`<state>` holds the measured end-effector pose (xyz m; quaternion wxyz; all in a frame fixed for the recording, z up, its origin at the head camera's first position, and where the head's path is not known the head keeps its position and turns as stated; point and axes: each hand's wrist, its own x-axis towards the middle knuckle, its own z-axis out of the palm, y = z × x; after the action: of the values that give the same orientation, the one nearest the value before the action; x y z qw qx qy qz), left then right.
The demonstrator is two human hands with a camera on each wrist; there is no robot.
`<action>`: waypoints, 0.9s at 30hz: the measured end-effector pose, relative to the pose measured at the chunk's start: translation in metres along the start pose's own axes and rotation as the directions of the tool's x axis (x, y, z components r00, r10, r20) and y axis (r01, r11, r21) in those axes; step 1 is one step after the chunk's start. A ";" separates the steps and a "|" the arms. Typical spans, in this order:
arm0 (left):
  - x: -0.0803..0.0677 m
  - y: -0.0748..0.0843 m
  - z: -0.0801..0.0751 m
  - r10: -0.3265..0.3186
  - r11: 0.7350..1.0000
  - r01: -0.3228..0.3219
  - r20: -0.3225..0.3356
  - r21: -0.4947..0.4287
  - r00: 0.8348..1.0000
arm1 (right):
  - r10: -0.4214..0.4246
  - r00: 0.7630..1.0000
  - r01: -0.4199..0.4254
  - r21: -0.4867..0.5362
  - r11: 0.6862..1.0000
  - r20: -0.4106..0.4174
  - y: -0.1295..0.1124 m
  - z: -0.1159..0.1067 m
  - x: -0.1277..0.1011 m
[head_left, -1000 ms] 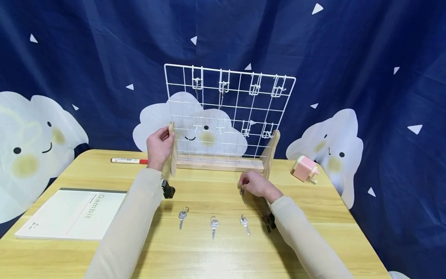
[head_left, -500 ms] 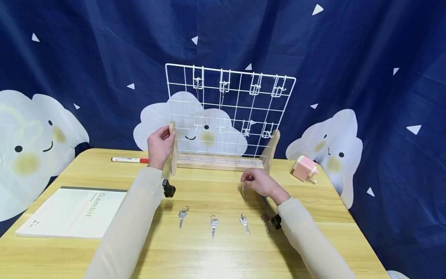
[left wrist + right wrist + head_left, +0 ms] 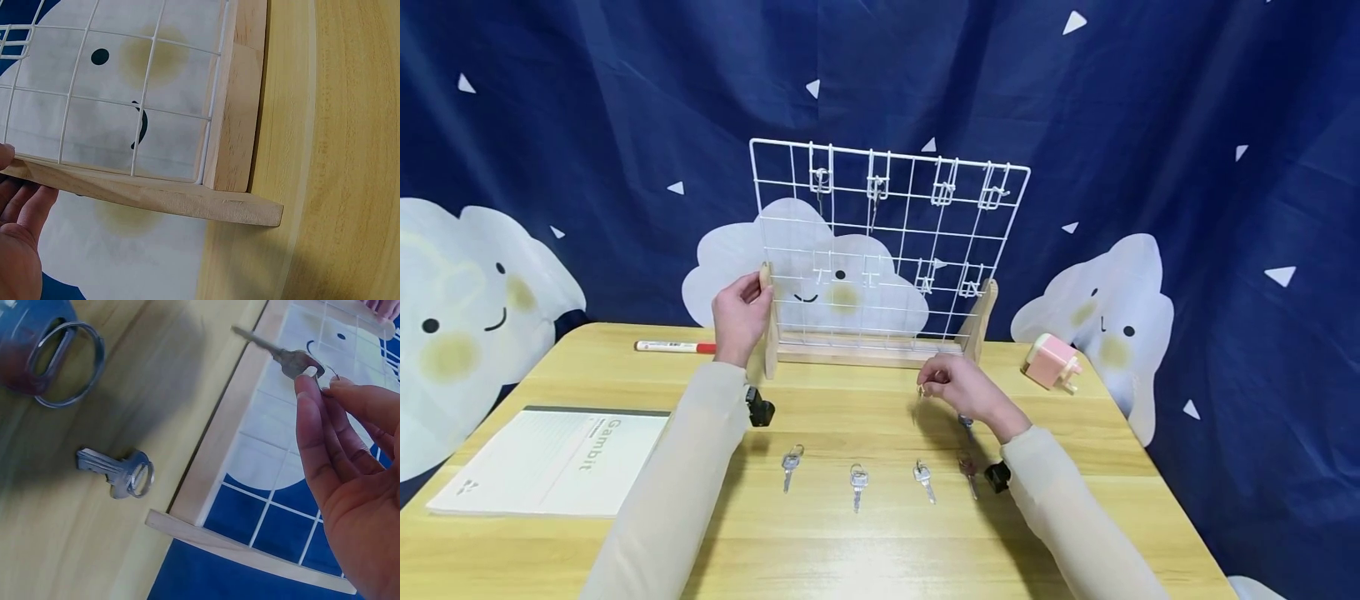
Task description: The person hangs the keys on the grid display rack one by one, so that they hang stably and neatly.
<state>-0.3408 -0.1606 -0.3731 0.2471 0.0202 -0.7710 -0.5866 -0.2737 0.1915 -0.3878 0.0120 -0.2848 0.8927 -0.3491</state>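
Observation:
A white wire grid rack (image 3: 887,242) on a wooden stand stands at the back of the table. My left hand (image 3: 751,293) grips its left wooden upright (image 3: 240,112), with the thumb and fingers of the left hand (image 3: 14,178) around the wooden foot. My right hand (image 3: 927,385) is raised just in front of the rack and pinches a silver key (image 3: 284,356) by its ring. Three silver keys (image 3: 857,482) lie in a row on the table, and a dark-headed key (image 3: 967,471) lies beside them. Two keys hang from the rack's top hooks (image 3: 820,185).
A notebook (image 3: 557,458) lies at the left front. A red and white marker (image 3: 673,346) lies behind my left hand. A pink block (image 3: 1052,362) sits at the back right, near the table's edge. A blue cloud-print curtain hangs behind.
My right hand has lifted the key off the table and moved it up toward the rack. The dark-headed key beneath that arm now shows. My left hand keeps its hold.

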 end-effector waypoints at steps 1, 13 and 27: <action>0.000 0.000 0.000 -0.002 1.000 0.002 0.000 0.002 1.000 | -0.001 1.000 0.001 0.003 1.000 -0.004 -0.001 -0.001 0.000; -0.001 -0.001 0.000 0.003 1.000 -0.003 -0.006 0.010 1.000 | 0.036 0.999 -0.035 0.021 0.999 -0.027 -0.014 -0.016 -0.005; 0.000 -0.001 0.000 -0.013 1.000 0.013 -0.005 -0.001 1.000 | 0.006 0.992 -0.010 -0.029 1.000 -0.126 -0.032 -0.035 -0.001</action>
<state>-0.3410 -0.1607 -0.3742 0.2452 0.0266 -0.7700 -0.5884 -0.2644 0.1945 -0.3411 -0.0471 -0.2589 0.8978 -0.3532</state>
